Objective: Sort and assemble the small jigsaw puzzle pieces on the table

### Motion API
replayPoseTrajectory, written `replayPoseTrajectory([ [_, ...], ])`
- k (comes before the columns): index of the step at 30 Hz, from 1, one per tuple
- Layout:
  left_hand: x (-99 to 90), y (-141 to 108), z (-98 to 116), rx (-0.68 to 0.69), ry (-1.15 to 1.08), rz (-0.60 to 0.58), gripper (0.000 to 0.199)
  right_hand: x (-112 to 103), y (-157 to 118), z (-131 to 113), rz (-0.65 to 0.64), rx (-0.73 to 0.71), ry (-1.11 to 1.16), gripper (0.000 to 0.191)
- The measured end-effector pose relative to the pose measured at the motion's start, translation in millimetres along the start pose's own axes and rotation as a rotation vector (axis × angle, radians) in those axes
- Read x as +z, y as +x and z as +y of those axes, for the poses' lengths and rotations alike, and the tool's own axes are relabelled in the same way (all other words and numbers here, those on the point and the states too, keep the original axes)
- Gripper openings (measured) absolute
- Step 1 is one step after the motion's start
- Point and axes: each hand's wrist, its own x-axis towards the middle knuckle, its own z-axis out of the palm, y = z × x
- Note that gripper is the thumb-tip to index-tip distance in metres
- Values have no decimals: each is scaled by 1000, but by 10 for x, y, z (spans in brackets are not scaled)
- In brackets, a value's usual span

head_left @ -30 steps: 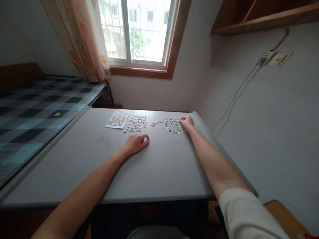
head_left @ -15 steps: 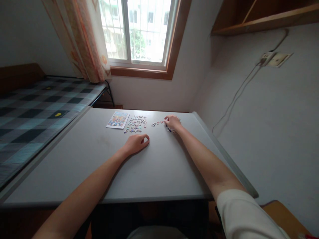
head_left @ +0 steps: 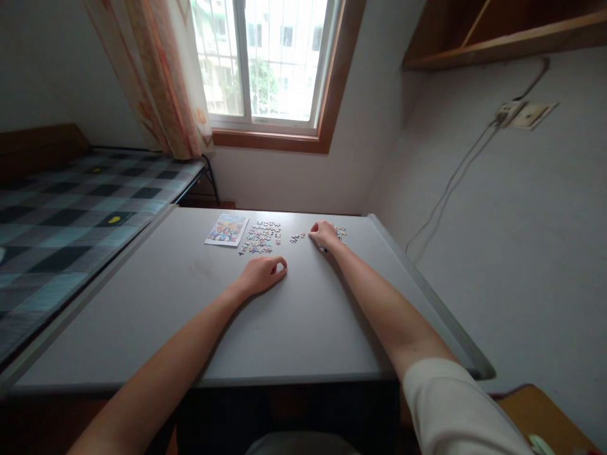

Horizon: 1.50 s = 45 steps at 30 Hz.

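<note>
Loose jigsaw puzzle pieces (head_left: 262, 236) lie spread on the table in the head view, beside a colourful picture sheet (head_left: 226, 229). My right hand (head_left: 324, 234) is over a second pile of puzzle pieces (head_left: 341, 234), partly covering it. Its thumb and fingers are pinched at the table by a short row of pieces (head_left: 297, 237); the piece at the fingertips is too small to see clearly. My left hand (head_left: 262, 273) rests on the table in front of the larger spread. Its fingers curl to the thumb in a ring, with no object visible in them.
The grey table (head_left: 303, 328) reaches toward the wall under a barred window (head_left: 279, 63). A checked bed (head_left: 118, 189) stands at the left. Along the right wall hang a cable (head_left: 448, 183) and a wooden shelf (head_left: 502, 54).
My right hand has shifted slightly left along the short row, uncovering more of the pile on its right. My left hand keeps its pose. The view has moved slightly.
</note>
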Motion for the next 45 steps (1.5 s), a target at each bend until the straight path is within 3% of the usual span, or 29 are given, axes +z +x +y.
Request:
replayPoseTrajectory([
  [4, 4, -3, 2, -4, -2, -3, 28, -1, -57, 8, 27, -20, 54, 26],
  [9, -4, -4, 11, -13, -4, -12, 29, -25, -104, 22, 90, 27, -68, 25],
  [23, -11, -3, 17, -11, 3, 1, 29, -7, 1, 3, 10, 27, -16, 23],
  [28, -12, -4, 14, -5, 7, 3, 27, -58, -70, -55, -15, -48, 21, 21],
  [32, -4, -3, 4, -1, 11, 4, 28, -121, -196, -118, -11, -109, 163, 22],
  [35, 6, 0, -1, 0, 12, 3, 29, -112, -371, -189, 34, -197, 333, 12],
  [41, 10, 2, -1, -20, 14, 17, 35, 187, -790, -330, -23, -258, 916, 14],
  [45, 8, 4, -2, -26, 11, 17, 35, 282, -920, -348, -19, -329, 1046, 23],
])
